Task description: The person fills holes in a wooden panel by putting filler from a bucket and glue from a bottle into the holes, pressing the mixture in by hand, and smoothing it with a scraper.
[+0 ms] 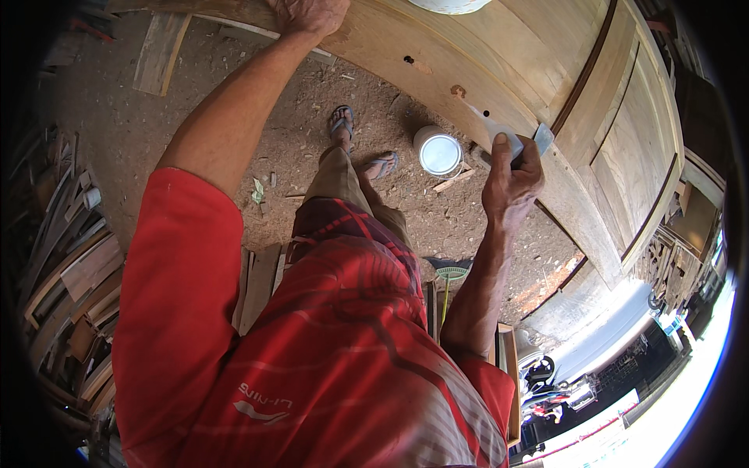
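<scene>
My left hand [310, 15] rests flat on the edge of a large wooden door [538, 54] that lies across the top of the view. My right hand [511, 181] is closed around a small squeeze bottle [491, 125] with a long nozzle and a flat scraper blade [543, 139]. The nozzle tip points at a small patch of filler beside drilled holes [407, 59] near the door's edge. I wear a red shirt and sandals.
A white round tin [438, 151] stands on the sawdust-covered dirt floor under the door edge. Wood offcuts and planks [74, 265] pile up at the left. A plank [160, 51] lies at the upper left. A green-headed tool [451, 273] lies by my right arm. Motorbikes [546, 390] stand at the lower right.
</scene>
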Available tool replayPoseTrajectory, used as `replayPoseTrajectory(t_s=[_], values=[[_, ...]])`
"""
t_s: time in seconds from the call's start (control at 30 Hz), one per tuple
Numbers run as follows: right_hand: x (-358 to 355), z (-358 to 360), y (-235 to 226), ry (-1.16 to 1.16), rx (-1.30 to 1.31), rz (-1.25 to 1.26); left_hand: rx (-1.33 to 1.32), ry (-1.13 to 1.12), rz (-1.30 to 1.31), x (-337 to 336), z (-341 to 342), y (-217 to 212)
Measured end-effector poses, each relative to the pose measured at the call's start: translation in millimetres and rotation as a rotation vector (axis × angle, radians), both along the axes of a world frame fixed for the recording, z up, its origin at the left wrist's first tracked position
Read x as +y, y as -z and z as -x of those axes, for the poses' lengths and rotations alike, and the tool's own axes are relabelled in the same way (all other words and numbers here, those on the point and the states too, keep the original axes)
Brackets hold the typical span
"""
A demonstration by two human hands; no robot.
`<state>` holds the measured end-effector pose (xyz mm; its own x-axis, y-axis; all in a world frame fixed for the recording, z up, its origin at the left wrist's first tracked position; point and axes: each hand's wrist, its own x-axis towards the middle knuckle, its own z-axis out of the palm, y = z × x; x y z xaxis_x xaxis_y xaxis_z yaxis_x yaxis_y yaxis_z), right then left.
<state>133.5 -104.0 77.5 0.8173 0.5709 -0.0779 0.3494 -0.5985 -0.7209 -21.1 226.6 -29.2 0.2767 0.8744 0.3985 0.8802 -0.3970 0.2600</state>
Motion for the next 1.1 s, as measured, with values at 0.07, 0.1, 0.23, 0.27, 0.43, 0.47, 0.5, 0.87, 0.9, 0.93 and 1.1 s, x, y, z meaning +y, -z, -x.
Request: replayPoseTrajectory(t_s=[0.07, 0.1, 0.23, 0.27, 0.43, 0.47, 0.5, 0.87, 0.9, 0.93, 1.1], values=[[0.6, 0.0, -0.1, -0.009, -0.007, 0.003, -0.003, 0.001, 0.011, 0.0, 0.3, -0.2], [0.9, 0.1, -0.2, -0.017, -0.013, 0.005, -0.004, 0.005, 0.000, 0.2, 0.4, 0.1], [1.1, 0.2, 0.2, -0.026, -0.021, -0.014, -0.008, 0.007, 0.022, -0.2, 0.2, -2.4], [0.4, -0.4, 1.0, -0.028, -0.028, -0.005, -0.009, 0.007, 0.023, -0.2, 0.1, -2.5], [1.1, 0.6, -1.1, -0.014, -0.031, 0.003, -0.007, 0.010, 0.000, -0.2, -0.5, -1.6], [1.4, 0.9, -2.6, -0.013, -0.037, 0.010, -0.007, 0.011, 0.000, -0.3, -0.4, -1.6], [1.4, 1.0, -3.5, -0.013, -0.042, 0.016, -0.013, 0.013, 0.000, -0.6, -0.5, -1.7], [-1.4, -2.1, 0.1, -0.002, -0.038, 0.000, -0.015, 0.012, -0.008, 0.6, 0.2, 0.1], [-1.4, -2.2, 0.6, -0.007, -0.040, -0.007, -0.021, 0.010, -0.005, 0.3, -0.1, -0.1], [-0.9, -1.8, 0.3, -0.007, -0.039, -0.008, -0.026, 0.009, -0.003, 0.1, -0.1, -0.4], [3.4, 2.1, -5.5, 0.007, 0.001, 0.029, -0.021, 0.009, 0.015, 0.0, -0.8, -2.0]])
